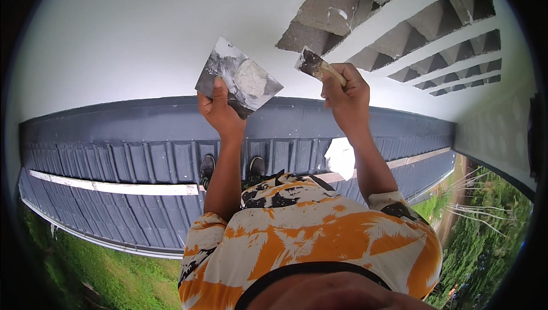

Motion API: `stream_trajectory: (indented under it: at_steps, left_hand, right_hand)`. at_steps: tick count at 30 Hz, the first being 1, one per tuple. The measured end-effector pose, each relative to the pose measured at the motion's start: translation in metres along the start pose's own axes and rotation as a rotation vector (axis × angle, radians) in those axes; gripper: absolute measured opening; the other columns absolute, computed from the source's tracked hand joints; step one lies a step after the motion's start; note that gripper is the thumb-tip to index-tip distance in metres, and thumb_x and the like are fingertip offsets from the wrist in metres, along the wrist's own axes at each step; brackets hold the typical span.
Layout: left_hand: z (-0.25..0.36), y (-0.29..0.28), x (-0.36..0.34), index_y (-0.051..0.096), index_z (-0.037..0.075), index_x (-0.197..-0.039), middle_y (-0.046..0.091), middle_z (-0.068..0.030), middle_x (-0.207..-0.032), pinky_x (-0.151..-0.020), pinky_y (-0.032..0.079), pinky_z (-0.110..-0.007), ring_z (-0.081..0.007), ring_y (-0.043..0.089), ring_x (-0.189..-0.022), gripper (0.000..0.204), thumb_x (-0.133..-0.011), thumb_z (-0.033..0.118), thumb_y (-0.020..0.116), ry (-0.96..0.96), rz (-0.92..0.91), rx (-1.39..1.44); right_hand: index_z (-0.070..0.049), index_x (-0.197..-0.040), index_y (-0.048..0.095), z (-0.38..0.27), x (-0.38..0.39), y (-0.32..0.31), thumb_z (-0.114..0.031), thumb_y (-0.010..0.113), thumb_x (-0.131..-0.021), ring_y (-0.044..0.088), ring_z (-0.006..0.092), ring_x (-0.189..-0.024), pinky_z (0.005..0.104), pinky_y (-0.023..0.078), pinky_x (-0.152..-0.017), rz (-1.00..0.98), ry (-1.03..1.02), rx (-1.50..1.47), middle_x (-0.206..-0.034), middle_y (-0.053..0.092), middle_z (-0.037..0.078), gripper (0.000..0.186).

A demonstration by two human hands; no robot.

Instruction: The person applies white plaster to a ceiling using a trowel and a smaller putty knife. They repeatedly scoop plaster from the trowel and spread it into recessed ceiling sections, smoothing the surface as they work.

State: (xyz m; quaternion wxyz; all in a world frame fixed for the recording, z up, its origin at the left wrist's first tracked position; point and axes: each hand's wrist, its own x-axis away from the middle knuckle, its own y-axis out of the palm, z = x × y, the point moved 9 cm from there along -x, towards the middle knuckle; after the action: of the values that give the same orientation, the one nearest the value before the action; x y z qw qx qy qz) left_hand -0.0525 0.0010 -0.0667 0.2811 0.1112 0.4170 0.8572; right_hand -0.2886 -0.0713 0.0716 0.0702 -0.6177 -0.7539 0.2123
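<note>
In my left hand (220, 104) is a square metal plate (213, 59) with a lump of white paste (250, 77) on it and pale smears across its face; my thumb lies over its left side. My right hand (348, 93) grips a small scraper (311, 63) with a stained, dark blade and light handle, held up to the right of the plate, not touching it. Both are raised near the white wall (125, 47), whose upper right part has rows of recessed grey concrete blocks (337, 7).
I stand on a grey ribbed metal roof (125, 158) along the wall. A long pale board (114, 186) lies across it, and a white crumpled item (340, 158) sits to the right. Beyond the roof edge are grass (125, 276) and trees (491, 230) below.
</note>
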Motion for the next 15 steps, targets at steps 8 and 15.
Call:
stream_trajectory:
  at_steps: [8,15]
  left_hand:
    - [-0.076,-0.159,0.043,0.059,-0.001,-0.112,0.065,-0.0048,-0.102,-0.082,0.048,-0.027,-0.0114,0.06,-0.089,0.023,-0.094,0.013,0.062,-0.358,0.121,-0.211]
    - [-0.12,-0.394,0.158,0.059,-0.001,-0.118,0.064,-0.0058,-0.107,-0.087,0.047,-0.033,-0.0169,0.06,-0.095,0.027,-0.094,0.012,0.058,-0.648,0.474,-0.384]
  right_hand:
    - [0.0,-0.107,0.062,-0.012,-0.077,-0.063,-0.009,0.058,-0.091,0.065,0.0183,-0.06,0.0313,0.05,-0.057,0.276,-0.227,0.556,-0.069,0.066,0.013,0.019]
    - [-0.006,-0.109,0.065,-0.02,-0.092,-0.03,-0.011,0.065,-0.086,0.07,0.0215,-0.064,0.0316,0.054,-0.055,0.009,-0.657,1.218,-0.08,0.071,0.009,0.024]
